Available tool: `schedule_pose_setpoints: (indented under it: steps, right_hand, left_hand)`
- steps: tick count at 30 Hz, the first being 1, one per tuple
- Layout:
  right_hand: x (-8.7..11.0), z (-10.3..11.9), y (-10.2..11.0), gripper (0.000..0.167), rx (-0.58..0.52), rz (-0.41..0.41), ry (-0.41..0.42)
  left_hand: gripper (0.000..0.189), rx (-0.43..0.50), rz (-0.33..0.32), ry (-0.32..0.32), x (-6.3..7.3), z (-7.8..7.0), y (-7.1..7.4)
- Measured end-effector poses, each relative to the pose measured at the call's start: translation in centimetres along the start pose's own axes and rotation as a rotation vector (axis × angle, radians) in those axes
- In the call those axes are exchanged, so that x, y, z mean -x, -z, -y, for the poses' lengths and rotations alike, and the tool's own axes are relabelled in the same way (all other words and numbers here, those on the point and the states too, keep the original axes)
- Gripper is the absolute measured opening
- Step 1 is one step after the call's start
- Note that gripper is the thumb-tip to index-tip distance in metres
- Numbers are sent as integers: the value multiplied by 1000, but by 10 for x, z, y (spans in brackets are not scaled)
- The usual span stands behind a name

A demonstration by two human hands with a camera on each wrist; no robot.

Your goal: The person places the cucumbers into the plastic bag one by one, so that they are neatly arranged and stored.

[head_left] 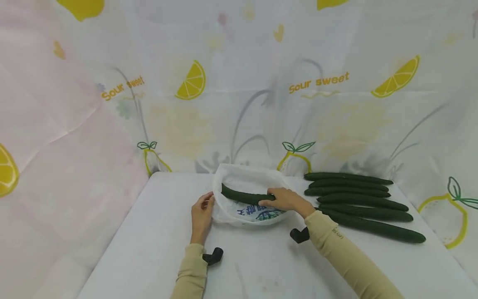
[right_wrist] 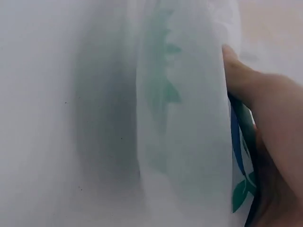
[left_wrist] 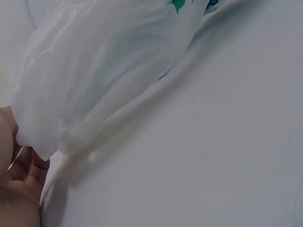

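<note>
A white plastic bag [head_left: 218, 207] with blue and green print lies with its mouth wide, facing up. My left hand [head_left: 202, 214] pinches the bag's left edge between thumb and fingers; in the left wrist view, that hand [left_wrist: 23, 184] holds a corner of the bag [left_wrist: 104, 71]. Inside the bag mouth, my right hand [head_left: 288, 200] grips the right end of a dark green cucumber [head_left: 242, 197], which lies sideways across the bag. From the right wrist, the bag wall [right_wrist: 189, 127] covers part of the right hand [right_wrist: 274, 109], and its fingertips are hidden.
Several long cucumbers [head_left: 364, 200] lie side by side on the right of the white table [head_left: 157, 249]. A printed cloth [head_left: 239, 104] hangs behind the table and along its sides. Black wrist-worn devices [head_left: 213, 256] sit by both sleeves.
</note>
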State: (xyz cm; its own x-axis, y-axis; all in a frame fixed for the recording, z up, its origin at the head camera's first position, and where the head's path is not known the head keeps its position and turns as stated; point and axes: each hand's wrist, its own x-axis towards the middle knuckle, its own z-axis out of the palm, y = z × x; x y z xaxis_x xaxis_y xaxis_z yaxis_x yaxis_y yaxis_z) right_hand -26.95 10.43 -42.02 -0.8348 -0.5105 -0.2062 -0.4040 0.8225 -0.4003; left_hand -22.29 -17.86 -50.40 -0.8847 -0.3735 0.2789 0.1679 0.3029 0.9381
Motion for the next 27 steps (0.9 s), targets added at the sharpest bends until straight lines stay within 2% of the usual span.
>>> schedule_pose_setpoints:
  steps: [5, 8, 14, 19, 23, 27]
  right_hand:
    - [5, -17, 6, 45, -157, 133, 37]
    - [8, -26, 12, 45, -253, 141, 30]
    - [13, -38, 13, 49, -265, -21, 34]
    - [14, -42, 3, 45, -220, -173, -19]
    - [16, -42, -4, 42, -165, -273, -60]
    - [17, -40, -8, 44, -100, -303, -110]
  left_hand:
    - [22, -7, 13, 6, 2, 3, -1]
    - [23, -7, 16, -7, 2, 3, -1]
    - [23, 0, 4, -25, 0, 0, 0]
    - [24, -18, 9, -15, 0, -3, 0]
    - [25, -11, 27, -23, 6, -20, 3]
    - [25, -6, 33, -49, 10, -33, 5]
